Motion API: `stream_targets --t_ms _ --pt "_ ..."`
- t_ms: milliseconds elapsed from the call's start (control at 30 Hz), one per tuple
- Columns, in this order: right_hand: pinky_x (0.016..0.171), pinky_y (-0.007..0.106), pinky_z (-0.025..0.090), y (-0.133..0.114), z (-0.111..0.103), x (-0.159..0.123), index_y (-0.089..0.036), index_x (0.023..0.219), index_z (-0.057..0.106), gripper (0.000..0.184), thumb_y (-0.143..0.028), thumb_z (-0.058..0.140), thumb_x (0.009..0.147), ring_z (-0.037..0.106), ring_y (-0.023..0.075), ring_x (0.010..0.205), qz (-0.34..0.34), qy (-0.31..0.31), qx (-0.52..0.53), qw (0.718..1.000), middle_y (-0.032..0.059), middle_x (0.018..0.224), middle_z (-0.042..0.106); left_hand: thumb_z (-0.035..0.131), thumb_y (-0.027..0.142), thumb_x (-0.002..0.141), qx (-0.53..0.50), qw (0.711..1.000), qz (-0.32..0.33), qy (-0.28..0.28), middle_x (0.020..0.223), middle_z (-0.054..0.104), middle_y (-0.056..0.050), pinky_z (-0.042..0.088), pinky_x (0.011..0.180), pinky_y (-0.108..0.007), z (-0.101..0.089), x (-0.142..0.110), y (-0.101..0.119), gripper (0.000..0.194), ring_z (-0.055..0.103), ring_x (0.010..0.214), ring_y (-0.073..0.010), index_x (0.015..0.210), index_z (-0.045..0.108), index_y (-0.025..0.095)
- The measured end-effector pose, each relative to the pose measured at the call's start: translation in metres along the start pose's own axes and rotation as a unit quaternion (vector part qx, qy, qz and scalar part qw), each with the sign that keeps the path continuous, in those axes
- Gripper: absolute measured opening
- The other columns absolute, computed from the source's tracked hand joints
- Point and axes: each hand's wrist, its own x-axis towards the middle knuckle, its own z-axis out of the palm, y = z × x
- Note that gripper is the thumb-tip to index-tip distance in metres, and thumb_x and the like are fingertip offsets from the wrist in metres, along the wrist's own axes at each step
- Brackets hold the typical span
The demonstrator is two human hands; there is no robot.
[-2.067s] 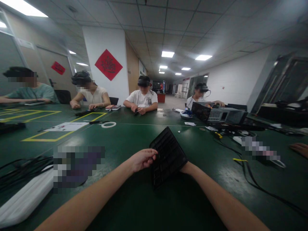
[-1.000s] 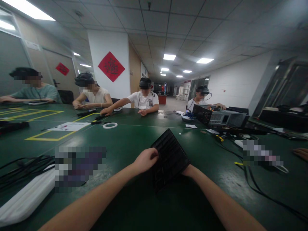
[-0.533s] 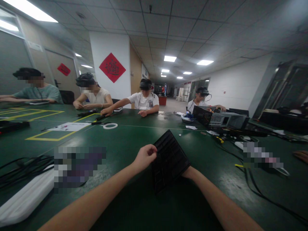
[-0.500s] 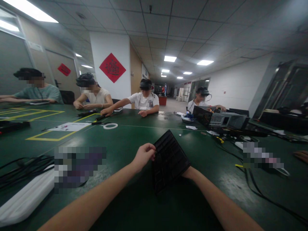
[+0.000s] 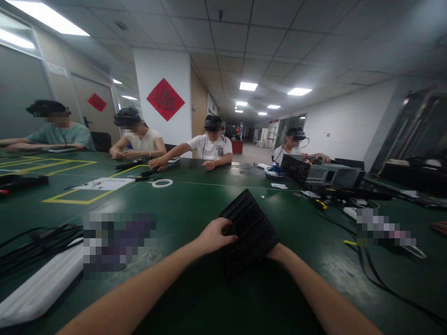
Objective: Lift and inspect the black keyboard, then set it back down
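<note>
A black rectangular tray (image 5: 253, 223), divided into a grid of small compartments, is tilted in front of me over the green table. My right hand (image 5: 275, 251) holds it from behind at its lower right edge; those fingers are hidden behind it. My left hand (image 5: 218, 234) is at the tray's left side, with its curled thumb and fingertips over the compartments. Whatever may be between those fingertips is too dark and small to make out.
White power strips lie at left (image 5: 45, 284) and right (image 5: 351, 213), with black cables (image 5: 377, 274) around them. An opened computer case (image 5: 324, 174) stands at the back right. A white tape ring (image 5: 162, 183) lies farther off. Several people sit across the table (image 5: 195, 204).
My left hand has moved from the tray's upper left edge inward and down over its compartments. The tray stays tilted in my right hand. The view has shifted slightly.
</note>
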Motion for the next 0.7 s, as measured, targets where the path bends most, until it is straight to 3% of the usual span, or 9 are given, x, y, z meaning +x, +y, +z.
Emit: stream_targets --t_ms 100,233,367,467,533,600,700 --pt "0.099 0.044 0.032 -0.009 0.001 -0.001 -0.022 0.114 0.053 0.041 -0.044 0.046 0.079 0.049 0.0217 0.108 0.021 -0.009 -0.032 0.999 0.0073 0.117 0.057 0.063 0.042 0.060 0.044 0.999 0.007 0.026 0.076 0.058 -0.005 0.038 0.057 -0.025 -0.004 0.001 0.001 0.038 0.052 0.066 -0.0168 0.085 0.062 0.012" --pt "0.102 0.045 0.026 -0.017 -0.002 -0.001 -0.021 0.115 0.052 0.045 -0.033 0.058 0.072 0.039 0.0246 0.116 -0.024 -0.025 -0.225 0.974 0.0075 0.119 0.052 0.061 0.043 0.061 0.060 0.993 -0.032 0.096 0.071 0.059 -0.003 0.037 0.055 -0.024 -0.030 0.013 -0.005 0.034 0.053 0.064 -0.0164 0.078 0.063 0.014" --pt "0.101 0.041 0.026 -0.022 -0.005 -0.002 -0.023 0.120 0.047 0.050 -0.028 0.059 0.072 0.034 0.0223 0.118 -0.027 -0.039 -0.313 0.949 0.0061 0.120 0.048 0.055 0.049 0.064 0.097 0.972 -0.160 0.143 0.071 0.062 -0.005 0.036 0.054 -0.024 -0.090 0.027 -0.030 0.038 0.057 0.066 -0.0185 0.076 0.065 0.014" --pt "0.100 0.040 0.026 -0.025 -0.005 -0.003 -0.026 0.120 0.045 0.049 -0.030 0.057 0.073 0.034 0.0214 0.117 0.000 -0.044 -0.307 0.951 0.0049 0.121 0.046 0.048 0.057 0.066 0.199 0.930 -0.276 0.138 0.071 0.063 -0.008 0.035 0.054 -0.025 -0.145 0.024 -0.058 0.048 0.058 0.069 -0.0219 0.073 0.065 0.012" --pt "0.100 0.041 0.025 -0.028 -0.004 -0.004 -0.027 0.120 0.045 0.049 -0.030 0.057 0.073 0.034 0.0220 0.117 0.010 -0.044 -0.303 0.952 0.0047 0.121 0.046 0.040 0.062 0.069 0.258 0.902 -0.321 0.134 0.079 0.063 -0.013 0.036 0.056 -0.026 -0.176 0.013 -0.076 0.061 0.058 0.076 -0.0256 0.078 0.063 0.007" --pt "0.100 0.041 0.025 -0.030 -0.004 -0.005 -0.028 0.121 0.045 0.049 -0.031 0.056 0.073 0.033 0.0222 0.118 0.013 -0.047 -0.297 0.954 0.0044 0.121 0.045 0.036 0.063 0.070 0.292 0.871 -0.374 0.130 0.091 0.061 -0.018 0.037 0.058 -0.027 -0.199 -0.003 -0.091 0.068 0.056 0.083 -0.0291 0.088 0.061 0.003" --pt "0.101 0.041 0.025 -0.032 -0.003 -0.006 -0.028 0.121 0.045 0.049 -0.031 0.056 0.074 0.033 0.0217 0.117 0.018 -0.046 -0.287 0.957 0.0042 0.122 0.045 0.040 0.060 0.070 0.310 0.832 -0.442 0.127 0.106 0.057 -0.020 0.038 0.061 -0.028 -0.217 -0.024 -0.109 0.066 0.054 0.092 -0.0312 0.098 0.057 0.003"
